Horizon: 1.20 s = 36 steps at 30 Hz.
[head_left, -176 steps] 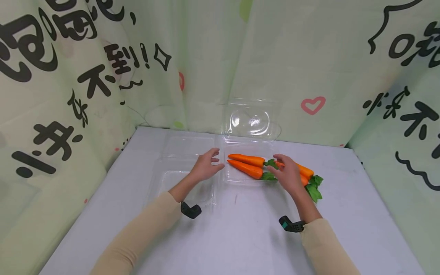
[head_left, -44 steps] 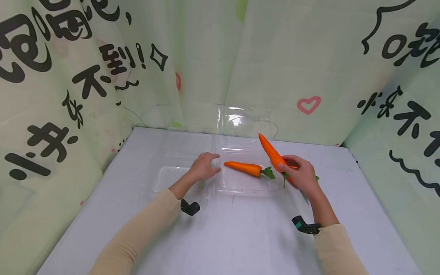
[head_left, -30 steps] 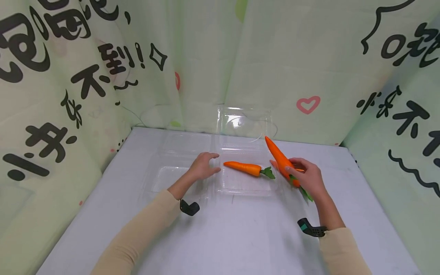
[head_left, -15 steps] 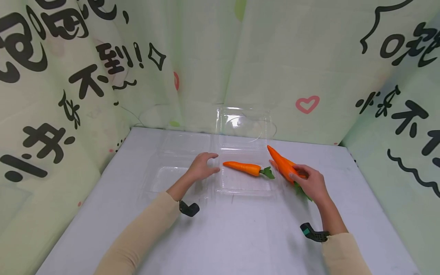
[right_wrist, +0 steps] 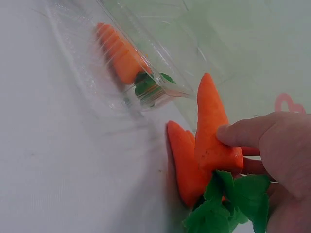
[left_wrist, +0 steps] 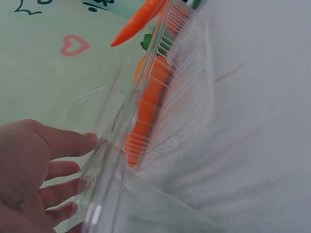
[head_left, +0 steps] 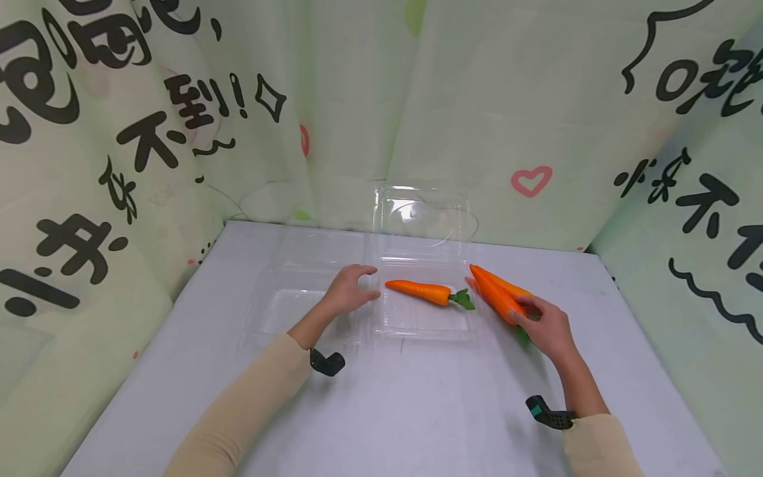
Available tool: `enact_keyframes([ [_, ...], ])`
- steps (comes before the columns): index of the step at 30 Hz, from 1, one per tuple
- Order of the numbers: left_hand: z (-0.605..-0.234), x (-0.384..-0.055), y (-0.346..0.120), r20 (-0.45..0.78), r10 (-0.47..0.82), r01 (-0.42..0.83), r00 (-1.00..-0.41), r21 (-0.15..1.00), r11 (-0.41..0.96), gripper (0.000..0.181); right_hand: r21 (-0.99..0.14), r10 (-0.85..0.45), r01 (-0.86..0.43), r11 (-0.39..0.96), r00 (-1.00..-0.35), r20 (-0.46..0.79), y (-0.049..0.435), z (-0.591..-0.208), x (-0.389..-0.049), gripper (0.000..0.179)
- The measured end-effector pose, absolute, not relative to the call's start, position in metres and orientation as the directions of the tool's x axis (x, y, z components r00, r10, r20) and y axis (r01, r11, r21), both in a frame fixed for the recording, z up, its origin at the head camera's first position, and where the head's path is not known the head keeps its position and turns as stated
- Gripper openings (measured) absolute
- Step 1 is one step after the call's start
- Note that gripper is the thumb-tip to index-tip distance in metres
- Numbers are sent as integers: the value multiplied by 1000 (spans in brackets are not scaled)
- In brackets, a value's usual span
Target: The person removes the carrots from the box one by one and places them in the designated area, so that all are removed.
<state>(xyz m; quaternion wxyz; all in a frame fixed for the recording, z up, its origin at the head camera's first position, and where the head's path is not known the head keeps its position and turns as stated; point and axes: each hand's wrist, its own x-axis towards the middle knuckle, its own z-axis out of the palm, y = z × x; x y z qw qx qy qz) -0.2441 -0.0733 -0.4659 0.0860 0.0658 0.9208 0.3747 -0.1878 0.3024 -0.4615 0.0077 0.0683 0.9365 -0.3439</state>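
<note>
My right hand (head_left: 545,324) grips an orange carrot (head_left: 491,295) near its leafy end, thumb on one side in the right wrist view. The carrot slants just right of a clear plastic clamshell box (head_left: 426,328), close over other carrots (right_wrist: 185,165) on the table; its green leaves (right_wrist: 228,201) hang below the hand. One carrot (head_left: 420,291) lies inside the box, tip to the left. My left hand (head_left: 352,291) is at the box's left side, thumb and fingers apart; its fingertips (left_wrist: 87,138) are right at the clear wall in the left wrist view.
A second clear clamshell box (head_left: 298,311) stands open to the left, partly under my left hand. The first box's raised lid (head_left: 423,212) leans up at the back. A printed curtain (head_left: 357,99) encloses the white table (head_left: 411,411) behind and at the sides.
Two carrots lay in the right box at first; one is there now. My right hand has carried the other out, rightward and down beside the loose carrots. My left hand has barely moved.
</note>
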Motion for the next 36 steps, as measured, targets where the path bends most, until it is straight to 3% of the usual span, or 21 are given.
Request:
enact_keyframes([
  [6, -467, -245, -74, -97, 193, 70, -976, 702, 709, 53, -599, 139, 142, 788, -989, -52, 312, -468, -183, 59],
  [14, -469, -246, -74, -90, 198, 80, -976, 699, 711, 52, -602, 121, 145, 785, -989, -81, 313, -467, -175, 49],
  [36, -467, -246, -73, -106, 186, 59, -977, 702, 710, 53, -584, 120, 170, 794, -985, -124, 315, -472, -168, 50],
])
